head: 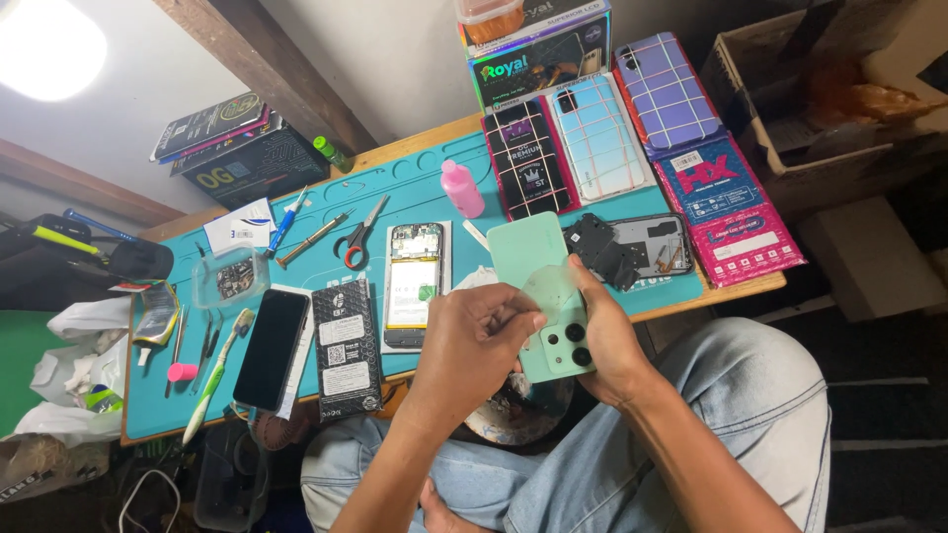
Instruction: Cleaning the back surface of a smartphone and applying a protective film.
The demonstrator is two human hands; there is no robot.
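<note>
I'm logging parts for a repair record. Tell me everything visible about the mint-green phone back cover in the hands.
The mint-green phone back cover is a thin, matte, plastic-looking panel with rounded corners and black round camera openings near its lower end. It is held tilted above the lap, before the table edge. The right hand grips its side; the left hand touches its face, covering part.

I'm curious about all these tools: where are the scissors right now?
In the head view, the red-handled scissors lie on the teal work mat, left of centre near its far edge, between a screwdriver and the opened phone.
</note>
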